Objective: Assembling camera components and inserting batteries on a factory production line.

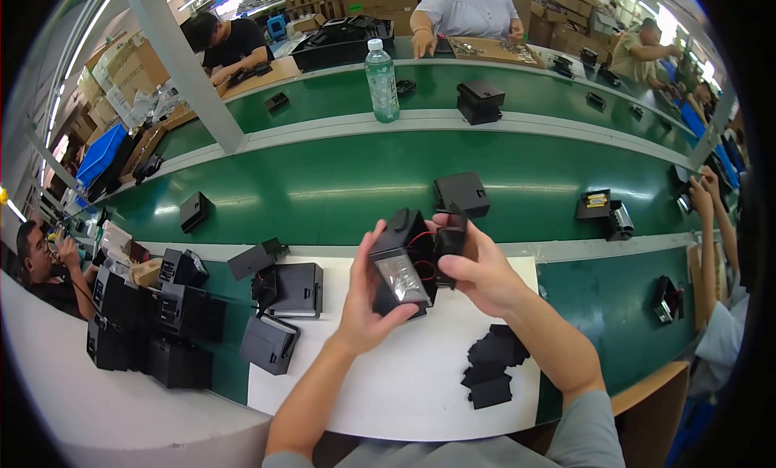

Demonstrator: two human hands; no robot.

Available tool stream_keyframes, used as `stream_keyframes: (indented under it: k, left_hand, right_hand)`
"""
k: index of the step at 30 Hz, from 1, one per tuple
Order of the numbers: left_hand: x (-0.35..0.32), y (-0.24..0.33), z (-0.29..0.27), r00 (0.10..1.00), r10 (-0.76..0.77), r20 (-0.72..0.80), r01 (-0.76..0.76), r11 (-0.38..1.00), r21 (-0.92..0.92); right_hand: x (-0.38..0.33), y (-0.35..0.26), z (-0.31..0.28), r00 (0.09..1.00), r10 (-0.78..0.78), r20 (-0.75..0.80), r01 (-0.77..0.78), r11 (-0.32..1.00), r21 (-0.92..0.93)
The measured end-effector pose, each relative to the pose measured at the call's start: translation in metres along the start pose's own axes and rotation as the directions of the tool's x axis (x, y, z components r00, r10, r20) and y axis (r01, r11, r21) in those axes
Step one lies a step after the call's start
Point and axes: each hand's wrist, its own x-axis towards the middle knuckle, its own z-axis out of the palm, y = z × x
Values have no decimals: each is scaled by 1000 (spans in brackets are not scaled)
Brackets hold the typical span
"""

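Above a white board (356, 403), my left hand (364, 302) is wrapped round a black plastic housing (396, 240) with a silver reflective panel (402, 278) on its face. My right hand (489, 276) pinches a smaller black plastic part (450, 238) close against the housing. Thin red wires (422, 240) show between the two pieces. Flat black plastic pieces (491, 363) lie in a loose pile on the board, near my right forearm. Left of my left hand, several black housings (297, 288) lie at the board's edge, one tilted (271, 343).
Black housings (174, 322) are stacked at the left. On the green belt (339, 177) sit another black housing (462, 193) and an opened unit with yellow cells (598, 203). A clear bottle (381, 84) stands on the far rail. Co-workers sit across and at both sides.
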Motion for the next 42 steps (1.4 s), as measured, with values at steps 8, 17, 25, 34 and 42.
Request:
stream_keyframes:
  k: [8,17,25,34,42]
  left_hand:
    - [-25,6,4,978,-209,23,210,973,-96]
    - [-43,9,8,938,-344,-52,322,913,-249]
    - [-38,21,20,864,-468,-184,436,880,-187]
    - [-40,22,12,913,-384,-140,369,921,-122]
    - [-45,27,16,940,-318,-121,295,939,-178]
  right_hand:
    - [-22,6,3,996,-11,89,23,991,-133]
    - [-13,11,12,855,-319,409,514,414,-751]
    - [-12,32,10,864,-359,354,443,207,-872]
    - [6,20,-8,985,-72,156,157,746,-648]
    - [-1,24,-6,942,-185,279,310,795,-521]
